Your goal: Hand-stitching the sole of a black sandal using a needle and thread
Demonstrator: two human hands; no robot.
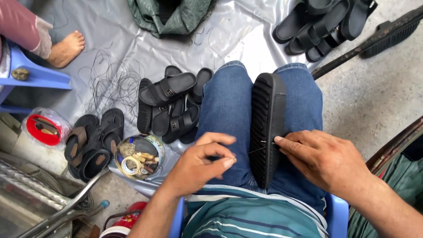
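While the right hand (324,161) pins the ribbed black sole (267,128), the left hand (198,165) grip pinches thread (253,151).

Black ribbed sandal sole (267,128) on blue jeans (229,114); shirt (246,220) teal-striped (thread (255,151) perhaps black).

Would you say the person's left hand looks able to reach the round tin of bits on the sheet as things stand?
Probably yes: the left hand hovers just right of the round tin, with nothing between them. It does pinch a thread, which it might need to drop first.
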